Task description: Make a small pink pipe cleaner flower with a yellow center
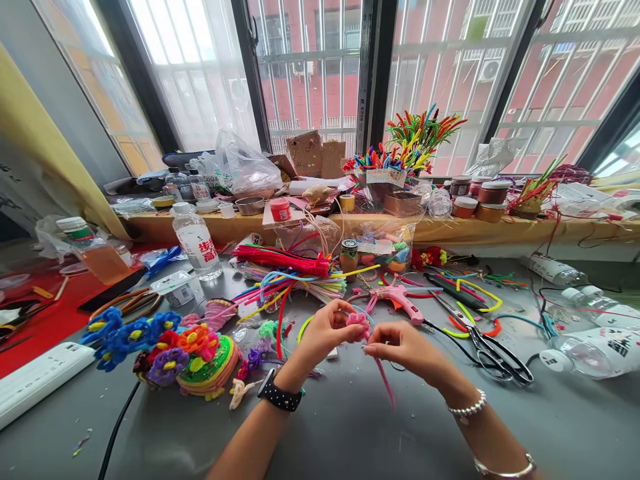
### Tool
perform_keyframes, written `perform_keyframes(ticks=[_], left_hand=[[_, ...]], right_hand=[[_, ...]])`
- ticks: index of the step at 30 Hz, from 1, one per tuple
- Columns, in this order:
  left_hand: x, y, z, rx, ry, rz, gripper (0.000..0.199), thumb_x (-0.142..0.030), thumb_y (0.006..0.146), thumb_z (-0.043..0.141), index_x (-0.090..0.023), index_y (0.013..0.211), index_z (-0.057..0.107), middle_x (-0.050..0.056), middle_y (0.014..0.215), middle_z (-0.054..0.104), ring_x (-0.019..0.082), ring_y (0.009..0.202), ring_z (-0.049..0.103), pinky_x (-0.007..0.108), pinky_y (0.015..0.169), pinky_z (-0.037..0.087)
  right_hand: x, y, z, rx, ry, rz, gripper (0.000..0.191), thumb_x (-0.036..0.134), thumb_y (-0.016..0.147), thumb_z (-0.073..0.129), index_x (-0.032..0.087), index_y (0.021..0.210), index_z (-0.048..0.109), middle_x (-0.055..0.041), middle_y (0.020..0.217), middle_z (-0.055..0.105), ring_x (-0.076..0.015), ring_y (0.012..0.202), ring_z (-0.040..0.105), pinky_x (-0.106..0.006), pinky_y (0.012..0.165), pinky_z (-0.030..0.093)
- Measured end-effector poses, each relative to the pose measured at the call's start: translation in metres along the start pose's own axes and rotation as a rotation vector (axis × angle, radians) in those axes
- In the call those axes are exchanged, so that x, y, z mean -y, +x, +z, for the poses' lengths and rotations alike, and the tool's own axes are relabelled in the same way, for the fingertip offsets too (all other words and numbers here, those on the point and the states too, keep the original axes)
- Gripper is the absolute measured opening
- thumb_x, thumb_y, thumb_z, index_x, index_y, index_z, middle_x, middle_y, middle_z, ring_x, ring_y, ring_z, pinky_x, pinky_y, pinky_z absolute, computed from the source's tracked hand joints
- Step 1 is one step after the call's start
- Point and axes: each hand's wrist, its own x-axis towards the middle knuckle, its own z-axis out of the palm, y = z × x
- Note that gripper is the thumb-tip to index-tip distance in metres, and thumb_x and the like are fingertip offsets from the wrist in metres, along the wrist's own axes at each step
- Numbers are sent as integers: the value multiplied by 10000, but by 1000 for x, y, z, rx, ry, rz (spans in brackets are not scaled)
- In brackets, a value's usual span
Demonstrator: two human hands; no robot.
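My left hand pinches a small pink pipe cleaner flower above the middle of the table. Beside it, my right hand has thumb and forefinger closed at the flower's lower edge, where a loose pink strand hangs down. What lies between those fingertips is partly hidden, but it appears to be the pink pipe cleaner. Just behind my hands lies a pink hot glue gun. Bundles of pipe cleaners, red ones on top, are heaped beyond my left hand.
Large scissors lie right of my right hand. Pipe cleaner flowers cluster at left near a white power strip. Water bottles stand and lie around. A cluttered ledge runs under the windows.
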Motion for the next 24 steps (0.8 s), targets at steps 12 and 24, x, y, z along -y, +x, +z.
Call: perform_keyframes(ticks=[12, 24], left_hand=[[-4, -2, 8, -35, -249, -58, 332, -436, 685, 557, -118, 744, 636, 41, 653, 598, 116, 604, 531, 229, 597, 412], [-4, -4, 12, -89, -70, -86, 261, -363, 570, 679, -122, 632, 602, 3, 599, 580, 121, 607, 528, 229, 607, 389]], right_hand=[[3, 5, 15, -163, 278, 19, 257, 389, 701, 587, 137, 681, 542, 39, 555, 471, -67, 495, 378, -194, 469, 296], [2, 6, 15, -258, 84, -77, 308, 440, 753, 513, 143, 690, 564, -10, 620, 531, -100, 552, 443, -220, 503, 359]])
